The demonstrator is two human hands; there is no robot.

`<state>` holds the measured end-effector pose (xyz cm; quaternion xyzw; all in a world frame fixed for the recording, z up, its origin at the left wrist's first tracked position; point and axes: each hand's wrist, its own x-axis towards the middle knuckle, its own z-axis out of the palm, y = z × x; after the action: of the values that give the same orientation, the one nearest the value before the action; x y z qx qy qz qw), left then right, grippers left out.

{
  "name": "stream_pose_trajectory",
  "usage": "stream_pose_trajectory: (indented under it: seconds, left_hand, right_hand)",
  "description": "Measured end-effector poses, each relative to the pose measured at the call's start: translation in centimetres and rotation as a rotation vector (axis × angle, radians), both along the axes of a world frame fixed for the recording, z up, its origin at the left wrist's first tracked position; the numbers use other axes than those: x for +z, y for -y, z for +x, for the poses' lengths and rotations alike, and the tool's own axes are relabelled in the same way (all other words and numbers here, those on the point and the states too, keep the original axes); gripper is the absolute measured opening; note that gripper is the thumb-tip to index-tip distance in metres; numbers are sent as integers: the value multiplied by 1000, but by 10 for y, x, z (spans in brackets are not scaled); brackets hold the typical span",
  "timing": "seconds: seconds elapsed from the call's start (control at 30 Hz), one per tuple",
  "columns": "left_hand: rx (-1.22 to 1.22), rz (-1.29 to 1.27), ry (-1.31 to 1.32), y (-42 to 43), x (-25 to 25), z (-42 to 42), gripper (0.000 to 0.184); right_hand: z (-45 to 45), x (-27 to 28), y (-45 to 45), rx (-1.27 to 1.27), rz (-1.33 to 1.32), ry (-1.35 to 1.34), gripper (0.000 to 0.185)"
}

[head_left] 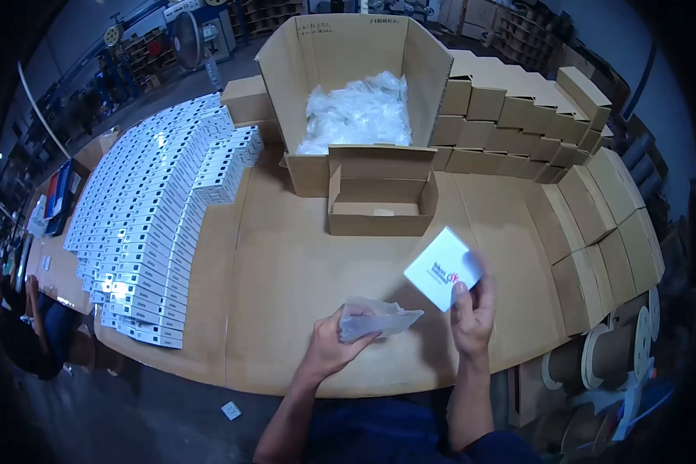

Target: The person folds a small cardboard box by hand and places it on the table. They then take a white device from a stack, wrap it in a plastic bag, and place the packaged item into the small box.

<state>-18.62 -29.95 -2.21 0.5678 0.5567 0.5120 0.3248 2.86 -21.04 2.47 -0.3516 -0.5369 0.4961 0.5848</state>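
Observation:
A clear plastic bag (375,319) is in my left hand (336,344), its mouth spread and facing right. My right hand (473,313) grips a flat white box (443,269) with printed text and a small red logo, thumb on its face. Box and bag are apart, the box higher and to the right. Behind them an open brown carton (383,224) stands on the table (309,271), a small pale piece inside it.
Stacked white boxes (143,224) fill the table's left side. A large carton (286,69) of plastic bags (359,108) stands at the back. Brown cartons (487,104) line the back right and right edge. A person (35,317) is at the far left.

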Motion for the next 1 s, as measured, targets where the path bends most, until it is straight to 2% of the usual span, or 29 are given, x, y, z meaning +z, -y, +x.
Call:
stream_pose_trajectory:
  seconds: [0.13,0.17,0.37,0.57,0.87,0.97,1.0]
  left_hand:
    - [-16,-38,-30,0,-5,4,37]
    - [-13,-45,-39,0,-5,5,37]
    - [-8,-51,-67,-3,-10,1,40]
    - [5,-112,70,-2,-15,-5,42]
    - [-38,-156,32,-2,-14,2,46]
    - [-73,-219,79,0,-22,-1,55]
    - [-103,-195,175,1,-21,0,52]
  right_hand:
    - [-12,22,-13,115,153,-205,53]
    - [-18,29,-10,112,136,-168,46]
    - [-37,28,-11,365,123,10,37]
    - [-20,28,-24,365,127,182,35]
    - [-21,23,-34,412,87,327,26]
    - [-32,20,-37,361,143,385,23]
    - [-35,20,-38,360,121,407,23]
